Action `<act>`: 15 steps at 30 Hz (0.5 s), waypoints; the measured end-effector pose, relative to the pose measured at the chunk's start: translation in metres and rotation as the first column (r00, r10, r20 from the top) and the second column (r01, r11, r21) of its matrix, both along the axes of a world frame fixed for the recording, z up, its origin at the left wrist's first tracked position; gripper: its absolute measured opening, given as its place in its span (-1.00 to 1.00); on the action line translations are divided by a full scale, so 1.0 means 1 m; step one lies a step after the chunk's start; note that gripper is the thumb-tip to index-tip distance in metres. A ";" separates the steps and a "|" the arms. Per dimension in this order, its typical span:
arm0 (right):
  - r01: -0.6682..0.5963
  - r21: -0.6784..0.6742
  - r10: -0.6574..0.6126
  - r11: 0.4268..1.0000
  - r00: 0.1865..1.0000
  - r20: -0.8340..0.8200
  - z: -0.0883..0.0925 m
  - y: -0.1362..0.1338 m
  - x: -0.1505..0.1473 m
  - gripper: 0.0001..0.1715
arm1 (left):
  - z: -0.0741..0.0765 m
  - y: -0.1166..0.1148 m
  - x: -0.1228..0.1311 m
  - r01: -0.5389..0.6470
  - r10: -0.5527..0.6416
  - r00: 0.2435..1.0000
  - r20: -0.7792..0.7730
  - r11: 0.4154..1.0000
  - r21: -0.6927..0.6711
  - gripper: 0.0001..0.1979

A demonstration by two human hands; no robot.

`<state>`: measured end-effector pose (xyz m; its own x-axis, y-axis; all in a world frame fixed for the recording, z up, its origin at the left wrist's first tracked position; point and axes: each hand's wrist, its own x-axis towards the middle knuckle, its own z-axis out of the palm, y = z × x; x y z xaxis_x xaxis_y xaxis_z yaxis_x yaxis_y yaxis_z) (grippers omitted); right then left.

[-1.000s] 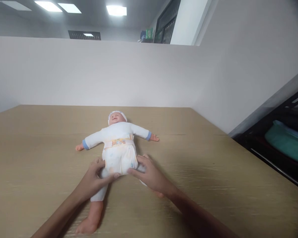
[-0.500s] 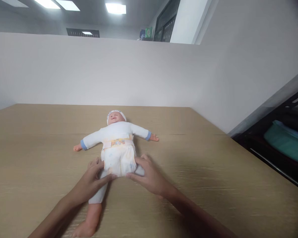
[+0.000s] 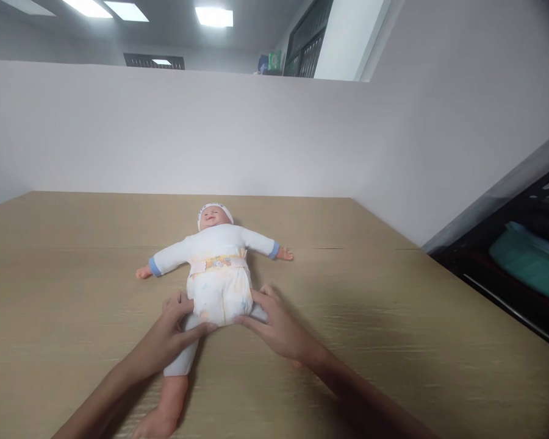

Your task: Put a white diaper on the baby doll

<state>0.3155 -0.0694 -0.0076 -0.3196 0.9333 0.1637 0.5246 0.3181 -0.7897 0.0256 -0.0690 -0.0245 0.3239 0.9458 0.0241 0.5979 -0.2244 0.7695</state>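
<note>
A baby doll (image 3: 216, 241) in a white suit with blue cuffs and a white cap lies on its back, arms spread, head at the far side. Around its hips is a white diaper (image 3: 223, 292) with a printed waistband fastened across the belly. My left hand (image 3: 176, 326) is closed at the diaper's left leg edge, thumb and fingers around the thigh. At the opposite leg edge my right hand (image 3: 274, 323) grips the same way, thumb near the crotch. The doll's leg on the right is mostly hidden behind my right hand; the other bare foot (image 3: 162, 414) points toward me.
The doll rests on a wooden table (image 3: 348, 286). A pale wall (image 3: 187, 128) rises behind the table's far edge. Beyond the right edge stands a dark rack (image 3: 498, 274) holding a teal item (image 3: 531, 262).
Both hands stay at the diaper's leg edges with almost no movement. The view has shifted very slightly.
</note>
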 end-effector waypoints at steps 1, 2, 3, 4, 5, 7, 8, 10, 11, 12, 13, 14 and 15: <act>0.004 -0.002 -0.004 1.000 1.000 0.004 0.000 0.000 0.000 -0.74 | 0.000 0.000 0.000 0.004 -0.004 1.000 0.016 1.000 -0.002 -0.57; 0.007 -0.008 -0.007 1.000 1.000 0.007 0.000 0.000 0.000 -0.74 | 0.000 -0.001 0.000 -0.001 0.001 1.000 0.026 1.000 -0.001 -0.58; 0.009 -0.015 -0.009 1.000 1.000 0.009 0.001 0.000 -0.001 -0.75 | 0.000 -0.001 -0.001 -0.008 0.008 1.000 0.030 1.000 -0.001 -0.58; 0.009 -0.024 -0.009 1.000 1.000 0.010 0.001 0.000 -0.001 -0.75 | -0.001 -0.001 -0.001 -0.018 0.018 0.999 0.028 1.000 0.002 -0.58; 0.007 -0.034 -0.007 0.999 1.000 0.008 0.002 0.000 -0.001 -0.75 | -0.001 -0.001 -0.001 -0.027 0.026 0.999 0.024 1.000 0.006 -0.57; 0.002 -0.061 -0.002 0.998 1.000 -0.005 0.002 0.001 -0.001 -0.72 | -0.002 0.000 0.000 -0.036 0.035 0.999 0.033 0.999 0.019 -0.55; 0.001 -0.076 -0.002 0.997 1.000 -0.015 0.002 0.001 -0.001 -0.67 | -0.003 0.000 0.000 -0.037 0.036 0.998 0.048 0.999 0.022 -0.54; -0.012 -0.098 0.007 0.995 0.999 -0.052 0.001 0.003 0.000 -0.60 | -0.004 0.000 0.001 -0.054 0.052 0.992 0.112 0.998 0.014 -0.51; -0.030 -0.104 0.021 0.994 0.996 -0.085 0.000 0.004 0.001 -0.58 | -0.004 0.000 0.002 -0.059 0.059 0.985 0.162 0.998 -0.003 -0.50; -0.056 -0.112 0.042 0.992 0.991 -0.130 0.000 0.005 0.001 -0.57 | -0.004 0.001 0.003 -0.060 0.064 0.972 0.224 0.998 -0.028 -0.50; -0.085 -0.124 0.061 0.989 0.981 -0.187 -0.001 0.006 0.001 -0.57 | -0.003 0.001 0.004 -0.056 0.071 0.954 0.292 0.997 -0.058 -0.50; -0.111 -0.143 0.074 0.983 0.966 -0.247 -0.001 0.006 0.001 -0.55 | -0.002 0.002 0.005 -0.046 0.075 0.931 0.358 0.995 -0.090 -0.50; -0.132 -0.168 0.076 0.977 0.950 -0.304 -0.001 0.007 0.001 -0.53 | -0.001 0.002 0.005 -0.032 0.078 0.907 0.413 0.993 -0.118 -0.50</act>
<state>0.3168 -0.0624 -0.0086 -0.3799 0.9202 0.0941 0.2322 0.1934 -0.9532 0.0310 -0.0670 -0.0256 0.2540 0.9662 0.0445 0.2269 -0.1042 0.9683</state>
